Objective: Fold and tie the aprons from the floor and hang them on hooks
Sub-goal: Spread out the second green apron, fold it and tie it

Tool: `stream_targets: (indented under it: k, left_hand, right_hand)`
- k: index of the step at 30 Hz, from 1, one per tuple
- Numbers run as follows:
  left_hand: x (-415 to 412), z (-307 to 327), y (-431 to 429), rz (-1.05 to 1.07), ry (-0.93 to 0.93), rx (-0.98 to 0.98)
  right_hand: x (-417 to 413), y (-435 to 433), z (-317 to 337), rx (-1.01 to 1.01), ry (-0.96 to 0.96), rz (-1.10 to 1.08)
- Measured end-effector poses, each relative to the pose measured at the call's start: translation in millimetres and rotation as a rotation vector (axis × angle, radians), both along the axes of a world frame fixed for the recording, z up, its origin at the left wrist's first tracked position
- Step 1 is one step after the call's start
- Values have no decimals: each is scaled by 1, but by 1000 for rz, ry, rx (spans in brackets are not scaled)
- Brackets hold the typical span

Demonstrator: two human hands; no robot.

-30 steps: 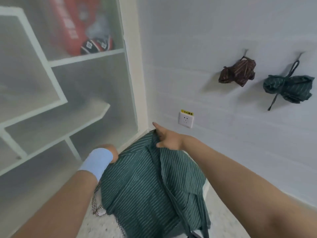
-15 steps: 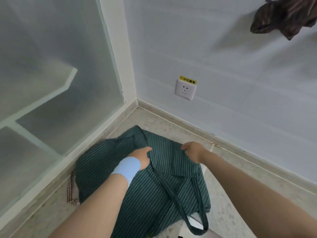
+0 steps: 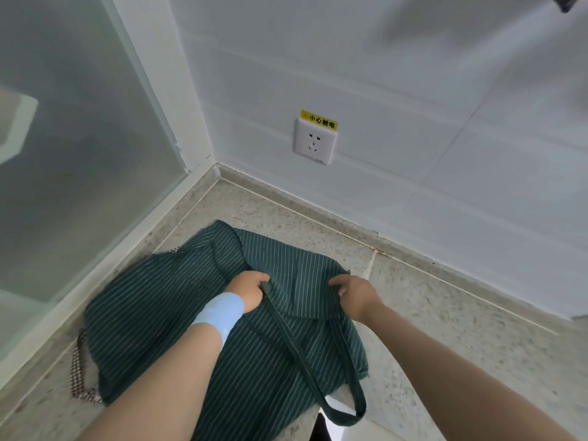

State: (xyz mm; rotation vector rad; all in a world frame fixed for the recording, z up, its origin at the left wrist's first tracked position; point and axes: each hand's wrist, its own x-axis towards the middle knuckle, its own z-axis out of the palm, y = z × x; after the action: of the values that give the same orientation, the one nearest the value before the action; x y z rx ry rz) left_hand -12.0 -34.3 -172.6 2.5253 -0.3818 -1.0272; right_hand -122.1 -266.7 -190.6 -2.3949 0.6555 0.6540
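Both hands (image 3: 246,289) (image 3: 354,294) seemingly pinch apron (image 3: 152,313).

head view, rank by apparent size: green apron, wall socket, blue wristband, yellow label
1. green apron, by far.
2. blue wristband and wall socket look alike; wristband is nearer.
3. yellow label.

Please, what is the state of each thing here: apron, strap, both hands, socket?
green striped apron: on the floor, partly folded, not tied.
strap: loose loop, nearest the camera.
left hand: grips an apron fold.
right hand: grips the apron's edge.
wall socket: nothing plugged in.
checked cloth: mostly under the apron.
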Motion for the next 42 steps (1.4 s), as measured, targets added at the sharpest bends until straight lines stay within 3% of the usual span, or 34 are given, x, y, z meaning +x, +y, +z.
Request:
stream_targets:
  k: [2, 6, 13, 18, 21, 25, 29, 32, 35, 38, 40, 42]
  left_hand:
    - [3, 11, 6, 79, -80, -99]
    - [8, 46, 20, 132, -245, -117]
    - [-3, 146, 49, 246, -578, -202]
    - [-20, 237, 72, 363, -674, -404]
    - [-35, 293, 85, 294, -638, -449]
    - [-79, 374, 114, 96, -600, -296]
    - [-119, 440, 139, -38, -275, -210]
    - [-143, 475, 153, -31, -243, -397]
    - [-141, 483, 150, -15, -270, -418]
    - [-113, 457, 138, 31, -491, -215]
    - [-92, 429, 124, 84, -634, -204]
    - [-79, 401, 109, 153, -688, -242]
  right_hand:
    - [1, -1, 4, 13, -45, -18]
    - [-1, 0, 25, -61, -222, -48]
    - [0, 0, 109, 101, -674, -226]
    - [-11, 20, 217, 477, -768, -310]
    - [-23, 27, 269, 498, -723, -242]
    - [-57, 27, 339, 478, -498, -27]
    - [-77, 11, 388, 835, -54, 242]
    - [-82, -2, 415, 949, -33, 412]
    - [-79, -2, 427, 874, -146, 327]
    - [-61, -6, 415, 450, -374, 211]
    - [-44, -8, 400, 170, -519, 162]
    - [-29, -8, 382, 102, -614, 70]
